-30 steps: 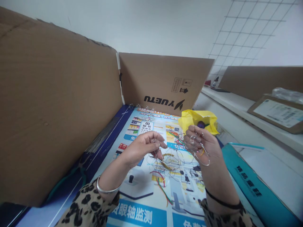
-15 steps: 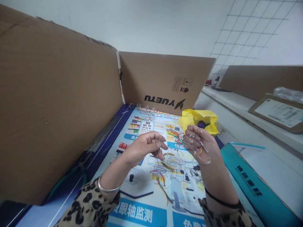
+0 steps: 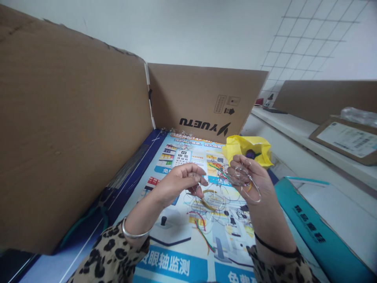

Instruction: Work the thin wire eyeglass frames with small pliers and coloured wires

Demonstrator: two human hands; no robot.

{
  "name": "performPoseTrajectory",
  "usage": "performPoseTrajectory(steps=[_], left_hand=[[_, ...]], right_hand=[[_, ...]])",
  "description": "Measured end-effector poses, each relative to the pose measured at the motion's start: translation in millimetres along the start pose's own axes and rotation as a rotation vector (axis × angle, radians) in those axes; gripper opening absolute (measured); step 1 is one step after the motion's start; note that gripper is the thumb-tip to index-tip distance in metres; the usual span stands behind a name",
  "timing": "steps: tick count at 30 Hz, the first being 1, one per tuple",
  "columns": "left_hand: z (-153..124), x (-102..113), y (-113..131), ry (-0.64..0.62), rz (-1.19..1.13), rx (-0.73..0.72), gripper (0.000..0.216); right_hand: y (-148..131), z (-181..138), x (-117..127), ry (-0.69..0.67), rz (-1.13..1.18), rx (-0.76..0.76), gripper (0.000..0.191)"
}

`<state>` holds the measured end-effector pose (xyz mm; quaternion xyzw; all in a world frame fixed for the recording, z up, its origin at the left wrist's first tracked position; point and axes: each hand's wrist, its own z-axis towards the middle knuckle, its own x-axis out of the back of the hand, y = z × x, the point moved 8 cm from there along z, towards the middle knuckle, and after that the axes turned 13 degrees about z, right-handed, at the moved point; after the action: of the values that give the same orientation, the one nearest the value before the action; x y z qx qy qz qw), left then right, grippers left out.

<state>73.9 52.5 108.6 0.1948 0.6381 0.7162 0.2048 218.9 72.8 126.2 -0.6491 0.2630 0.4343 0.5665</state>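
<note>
My right hand point(image 3: 250, 179) is closed around a bundle of silver wire loops point(image 3: 255, 192), with a yellow strand among them. Left of it, my left hand point(image 3: 187, 181) has its fingers curled in and its thumb against them, seemingly pinching thin wire that is hard to see. Below and between both hands, a loose tangle of thin wire point(image 3: 222, 200) lies on the printed poster sheet point(image 3: 171, 228). A curved gold-coloured strip point(image 3: 207, 204) sits in that tangle. Red and green strands point(image 3: 204, 236) lie nearer to me.
Behind my right hand stands an open yellow bag point(image 3: 235, 147) with a dark purple round thing point(image 3: 251, 154) inside. Cardboard panels point(image 3: 200, 94) wall off the left and back. A teal box point(image 3: 312, 224) is at the right, beside a white shelf point(image 3: 294, 122). More wire point(image 3: 182, 133) lies at the back.
</note>
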Motion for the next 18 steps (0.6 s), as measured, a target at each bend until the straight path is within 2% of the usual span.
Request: performPoseTrajectory(steps=[18], left_hand=[[-1.0, 0.7, -0.4, 0.004, -0.022, 0.015, 0.014]], right_hand=[[0.6, 0.4, 1.4, -0.005, -0.025, 0.005, 0.028]])
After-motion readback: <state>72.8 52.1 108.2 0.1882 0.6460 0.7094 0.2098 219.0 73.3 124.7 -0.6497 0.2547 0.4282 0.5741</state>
